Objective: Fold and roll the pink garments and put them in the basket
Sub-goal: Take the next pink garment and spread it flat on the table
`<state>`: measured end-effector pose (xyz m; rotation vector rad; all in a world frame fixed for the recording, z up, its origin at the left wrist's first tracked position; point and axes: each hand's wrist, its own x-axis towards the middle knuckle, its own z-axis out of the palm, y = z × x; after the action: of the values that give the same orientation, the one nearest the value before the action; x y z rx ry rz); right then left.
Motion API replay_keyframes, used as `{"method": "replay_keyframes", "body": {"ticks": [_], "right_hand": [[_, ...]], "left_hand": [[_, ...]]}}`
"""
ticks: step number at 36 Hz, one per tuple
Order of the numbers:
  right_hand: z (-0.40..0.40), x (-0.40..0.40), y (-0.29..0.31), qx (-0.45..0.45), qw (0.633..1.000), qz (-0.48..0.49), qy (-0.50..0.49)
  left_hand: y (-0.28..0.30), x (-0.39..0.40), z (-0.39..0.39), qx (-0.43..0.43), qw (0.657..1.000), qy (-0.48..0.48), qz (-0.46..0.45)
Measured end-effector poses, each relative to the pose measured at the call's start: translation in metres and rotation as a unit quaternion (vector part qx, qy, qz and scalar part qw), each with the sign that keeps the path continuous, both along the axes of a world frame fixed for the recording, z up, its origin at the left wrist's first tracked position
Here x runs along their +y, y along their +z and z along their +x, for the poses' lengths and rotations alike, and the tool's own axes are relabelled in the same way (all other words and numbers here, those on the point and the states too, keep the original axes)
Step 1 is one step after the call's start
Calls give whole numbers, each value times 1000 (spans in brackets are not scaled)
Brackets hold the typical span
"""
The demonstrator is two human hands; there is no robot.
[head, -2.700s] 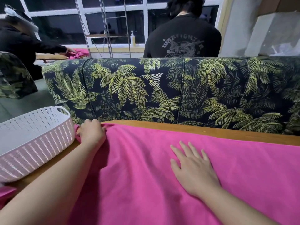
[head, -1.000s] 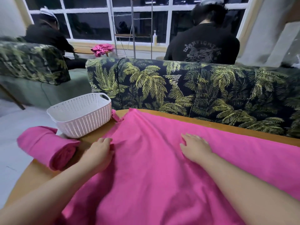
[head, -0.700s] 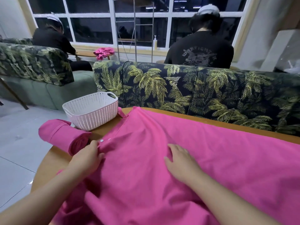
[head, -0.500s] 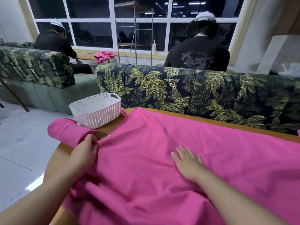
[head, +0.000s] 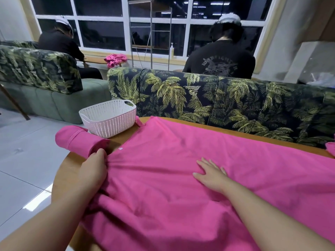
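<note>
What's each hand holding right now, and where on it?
The left hand grips the spread pink shirt at its left edge, bunching cloth just below the white button. The right hand lies flat on the shirt's middle, holding nothing.

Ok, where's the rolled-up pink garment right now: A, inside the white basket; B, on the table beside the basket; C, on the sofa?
B: the rolled pink garment lies on the table just left of the white basket, near the left hand, not inside it.
</note>
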<state>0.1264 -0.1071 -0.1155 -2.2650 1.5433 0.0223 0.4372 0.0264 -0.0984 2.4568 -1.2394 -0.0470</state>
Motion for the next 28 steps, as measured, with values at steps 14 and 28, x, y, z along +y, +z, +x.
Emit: {"method": "replay_keyframes", "body": {"ticks": [14, 28], "right_hand": [[59, 105, 13, -25, 982, -55, 179], [54, 146, -1, -108, 961, -180, 178]], "left_hand": [[-30, 75, 28, 242, 951, -57, -184], [-43, 115, 33, 82, 965, -110, -225]]}}
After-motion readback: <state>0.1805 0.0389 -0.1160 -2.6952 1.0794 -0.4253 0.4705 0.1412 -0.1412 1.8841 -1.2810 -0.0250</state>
